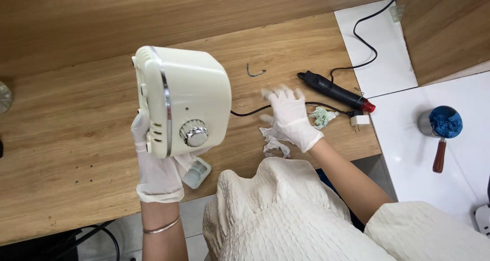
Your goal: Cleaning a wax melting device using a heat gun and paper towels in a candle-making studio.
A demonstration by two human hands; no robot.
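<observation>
Inspector: Appliance (184,100), cream with a chrome dial, is off the wooden table (66,138), tipped on its side. Your left hand (153,164), gloved, is closed around its lower edge and carries all the weight.

Operator: And my right?

Inspector: Your right hand (291,117) is spread open, fingers blurred, holding nothing; it hovers over the crumpled tissue (273,142). My judgement: one-handed support at one edge is the weak point. Smooth glove on a smooth casing could slip, and the body would drop onto the table.

Operator: Anything else?

Inspector: The black cord (250,111) runs from the appliance under your right hand toward the plug (360,119). Snag it with that hand and you may jerk the casing from your grip. The black tool with a red tip (337,91) lies just beyond your fingers; a sweep could knock it.
</observation>
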